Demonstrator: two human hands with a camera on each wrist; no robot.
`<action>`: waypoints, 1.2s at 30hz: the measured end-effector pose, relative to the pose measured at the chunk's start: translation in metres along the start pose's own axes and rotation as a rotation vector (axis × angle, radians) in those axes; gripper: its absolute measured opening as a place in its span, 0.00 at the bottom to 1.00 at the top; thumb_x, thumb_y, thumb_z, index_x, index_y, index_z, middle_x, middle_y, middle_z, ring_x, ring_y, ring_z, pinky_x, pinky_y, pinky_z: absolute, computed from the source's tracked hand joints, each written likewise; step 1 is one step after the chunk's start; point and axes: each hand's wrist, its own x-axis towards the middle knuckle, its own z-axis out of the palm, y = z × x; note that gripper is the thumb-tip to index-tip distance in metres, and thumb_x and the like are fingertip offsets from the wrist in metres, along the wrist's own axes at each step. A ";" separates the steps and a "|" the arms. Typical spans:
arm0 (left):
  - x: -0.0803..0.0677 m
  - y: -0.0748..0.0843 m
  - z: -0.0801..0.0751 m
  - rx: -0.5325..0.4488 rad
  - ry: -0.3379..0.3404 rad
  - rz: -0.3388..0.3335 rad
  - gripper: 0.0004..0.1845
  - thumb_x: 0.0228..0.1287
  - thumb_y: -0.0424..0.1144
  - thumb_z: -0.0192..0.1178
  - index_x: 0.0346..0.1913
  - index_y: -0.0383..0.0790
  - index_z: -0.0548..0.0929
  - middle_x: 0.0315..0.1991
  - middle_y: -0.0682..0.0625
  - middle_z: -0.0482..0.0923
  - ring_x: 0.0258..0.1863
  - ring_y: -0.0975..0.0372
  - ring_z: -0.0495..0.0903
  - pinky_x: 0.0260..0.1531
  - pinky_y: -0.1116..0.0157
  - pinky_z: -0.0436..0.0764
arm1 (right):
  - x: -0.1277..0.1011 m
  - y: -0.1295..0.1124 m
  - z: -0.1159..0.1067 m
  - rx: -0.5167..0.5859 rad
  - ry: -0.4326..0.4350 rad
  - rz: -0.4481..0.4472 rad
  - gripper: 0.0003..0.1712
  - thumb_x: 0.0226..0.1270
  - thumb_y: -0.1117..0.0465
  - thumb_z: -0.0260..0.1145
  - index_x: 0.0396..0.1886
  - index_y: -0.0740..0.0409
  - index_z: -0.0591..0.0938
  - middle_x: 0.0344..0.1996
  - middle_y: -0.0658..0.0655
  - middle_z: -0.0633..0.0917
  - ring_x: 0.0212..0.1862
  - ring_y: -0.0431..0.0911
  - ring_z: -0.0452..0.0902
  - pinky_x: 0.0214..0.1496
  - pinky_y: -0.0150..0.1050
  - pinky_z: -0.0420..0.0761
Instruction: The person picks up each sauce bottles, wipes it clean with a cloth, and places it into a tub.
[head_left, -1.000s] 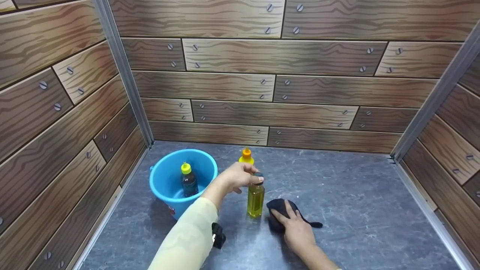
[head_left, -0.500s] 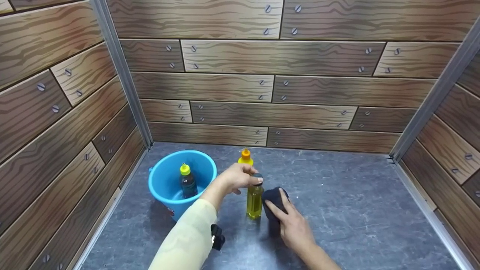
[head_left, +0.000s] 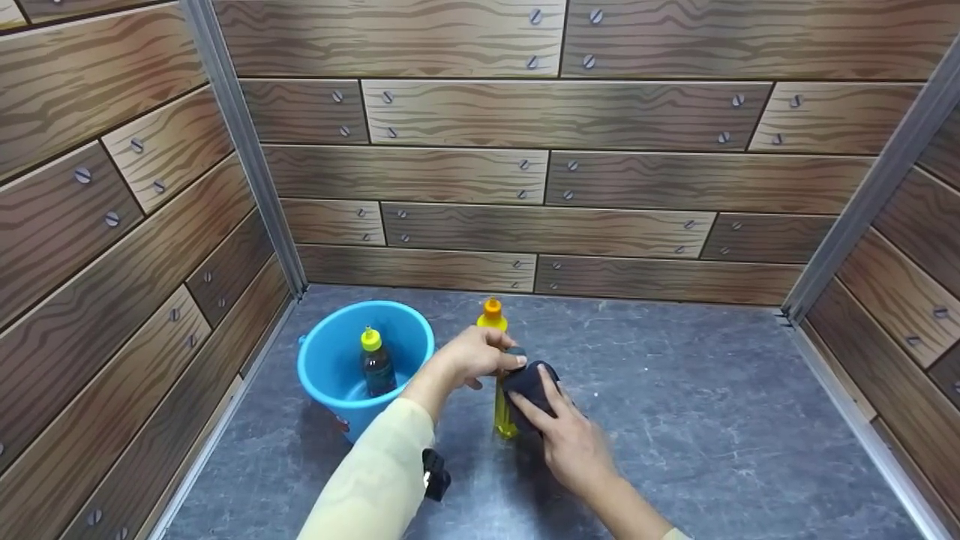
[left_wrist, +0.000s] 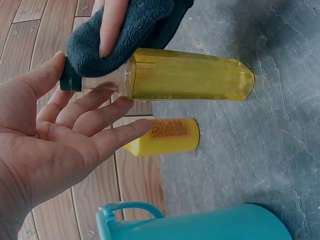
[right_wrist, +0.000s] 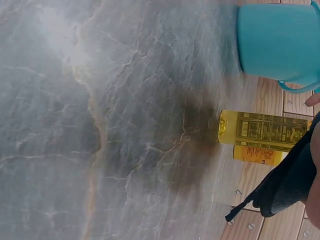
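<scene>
Your left hand [head_left: 472, 356] pinches the oil bottle's [head_left: 504, 409] cap while your right hand [head_left: 566, 442] presses a dark cloth [head_left: 529, 382] on it with straight fingers.

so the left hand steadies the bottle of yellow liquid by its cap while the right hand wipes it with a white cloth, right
Not quite: the cloth is dark blue, not white, as the head view shows. The rest holds: the left hand steadies the bottle of yellow liquid by its cap while the right hand presses the cloth against it.

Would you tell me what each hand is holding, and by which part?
The left hand steadies the oil bottle at its cap; the right hand presses a dark cloth against its side.
</scene>
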 end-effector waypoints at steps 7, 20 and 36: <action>0.000 0.000 -0.001 -0.003 -0.007 -0.007 0.11 0.73 0.44 0.71 0.53 0.46 0.89 0.52 0.47 0.84 0.57 0.47 0.85 0.58 0.35 0.79 | 0.008 -0.003 0.003 0.019 -0.042 0.007 0.43 0.61 0.75 0.73 0.73 0.35 0.81 0.80 0.64 0.66 0.68 0.72 0.74 0.38 0.62 0.87; 0.001 -0.001 -0.006 0.015 -0.008 0.001 0.11 0.73 0.46 0.71 0.52 0.47 0.89 0.52 0.47 0.84 0.56 0.48 0.84 0.56 0.36 0.81 | 0.019 -0.012 0.007 -0.003 -0.081 0.029 0.45 0.59 0.76 0.73 0.73 0.35 0.81 0.79 0.67 0.65 0.66 0.71 0.76 0.36 0.60 0.87; 0.002 0.000 -0.005 0.017 -0.023 -0.005 0.11 0.72 0.47 0.71 0.52 0.49 0.89 0.51 0.48 0.83 0.56 0.48 0.83 0.57 0.35 0.80 | 0.010 -0.005 0.025 0.028 -0.016 0.025 0.48 0.56 0.77 0.73 0.72 0.33 0.81 0.80 0.70 0.64 0.53 0.67 0.83 0.35 0.56 0.87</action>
